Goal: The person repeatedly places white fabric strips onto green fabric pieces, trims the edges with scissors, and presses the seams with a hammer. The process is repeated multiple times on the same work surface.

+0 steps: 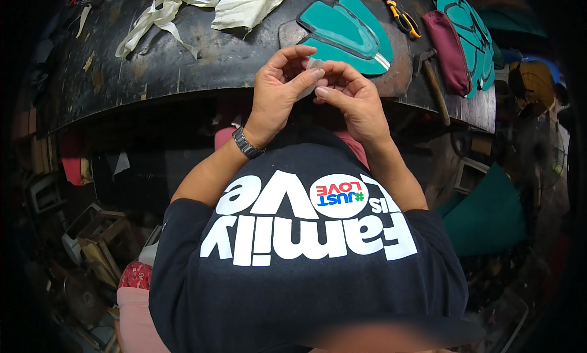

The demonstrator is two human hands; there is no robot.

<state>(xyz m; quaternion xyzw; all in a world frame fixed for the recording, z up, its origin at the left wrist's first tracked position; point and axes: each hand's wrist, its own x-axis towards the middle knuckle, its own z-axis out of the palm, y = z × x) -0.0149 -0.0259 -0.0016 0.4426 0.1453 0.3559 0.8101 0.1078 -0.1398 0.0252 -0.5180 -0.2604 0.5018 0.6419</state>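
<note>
Between fingers (304,81), a pale piece (315,63)

Bold white lettering (301,240), upside down from here, sweeps across the black shirt (306,298) in two big rows; smaller white letters (377,206) squeeze in at the right, and there, in the upper row, a round white emblem (338,195) carries its own print in red, blue and green!

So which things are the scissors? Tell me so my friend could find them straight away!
Find the dark table, then the green piece on it just beyond the right hand. To the right of that, before the maroon piece, lie the scissors. Their orange-and-black handles set them apart from the wooden-handled hammer nearby.
</note>
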